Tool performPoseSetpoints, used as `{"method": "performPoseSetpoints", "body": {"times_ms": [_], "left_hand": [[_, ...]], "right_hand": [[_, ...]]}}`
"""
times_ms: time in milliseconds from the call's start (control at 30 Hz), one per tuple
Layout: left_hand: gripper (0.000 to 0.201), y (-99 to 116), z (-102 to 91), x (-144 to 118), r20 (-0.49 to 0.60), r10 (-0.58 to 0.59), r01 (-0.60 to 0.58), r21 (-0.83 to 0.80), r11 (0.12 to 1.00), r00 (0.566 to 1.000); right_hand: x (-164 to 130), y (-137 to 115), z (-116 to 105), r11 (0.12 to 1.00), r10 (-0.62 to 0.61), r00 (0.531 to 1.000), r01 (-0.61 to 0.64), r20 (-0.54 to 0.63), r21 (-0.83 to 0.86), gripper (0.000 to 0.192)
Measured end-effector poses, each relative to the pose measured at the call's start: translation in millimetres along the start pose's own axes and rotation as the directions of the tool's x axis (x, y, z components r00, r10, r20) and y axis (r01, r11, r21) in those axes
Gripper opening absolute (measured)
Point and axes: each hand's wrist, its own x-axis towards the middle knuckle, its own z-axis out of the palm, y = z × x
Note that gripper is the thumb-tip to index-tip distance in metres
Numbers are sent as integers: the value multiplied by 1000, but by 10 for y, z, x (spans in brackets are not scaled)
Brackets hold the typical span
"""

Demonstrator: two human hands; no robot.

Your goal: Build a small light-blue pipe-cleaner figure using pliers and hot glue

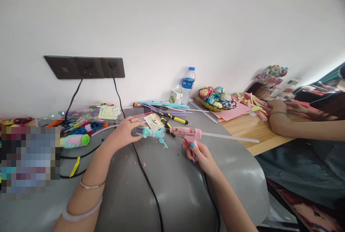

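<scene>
My left hand [128, 131] is closed around one end of a light-blue fuzzy figure [153, 133], which looks made of pipe cleaners and has a thin limb hanging at its right end. In my right hand [201, 154] is a pink glue gun [185, 133], my fingers wrapped round its handle near the orange trigger. A long clear glue stick [229, 137] juts out of the gun's back. The gun's nozzle points left, close to the figure's right end; whether they touch I cannot tell. Just behind lie yellow-and-black pliers [176, 118].
Blue and purple pipe cleaners [164, 106], a water bottle [188, 85] and a basket of paper flowers [217, 99] stand along the wall. Black cords [147, 178] cross the grey table. A co-worker's arms [285, 122] rest at the wooden table, right. Colourful craft pieces [75, 140] lie left.
</scene>
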Motion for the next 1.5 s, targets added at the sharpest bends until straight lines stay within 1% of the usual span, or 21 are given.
{"method": "performPoseSetpoints", "body": {"times_ms": [267,500,733,900,1133,1300,1400,1500], "left_hand": [[35,8,-3,9,1,13,-13,15,1000,1000],[34,31,-9,9,5,9,-9,15,1000,1000],[35,13,3,8,-21,24,-24,8,1000,999],[35,29,-11,3,-18,8,-8,12,1000,1000],[34,7,5,0,-37,17,-17,10,1000,999],[35,0,8,-8,-34,16,-15,17,1000,999],[35,-6,8,-12,-28,8,-7,24,1000,1000],[35,-8,8,-10,-24,-4,5,28,1000,1000]], "right_hand": [[10,-24,46,1000,3,1000,-3,-9,-23,60],[15,-27,49,998,18,1000,-19,-18,-54,58],[14,-12,61,998,8,1000,-10,-28,-63,56],[6,6,62,997,11,999,-15,-46,-72,55],[-1,3,67,997,-1,998,-4,-64,-83,57],[-26,18,49,998,-42,995,37,-93,-53,59],[-49,20,30,999,-44,996,42,-83,-26,62],[-66,19,15,999,-42,998,41,-48,-23,61]]}}
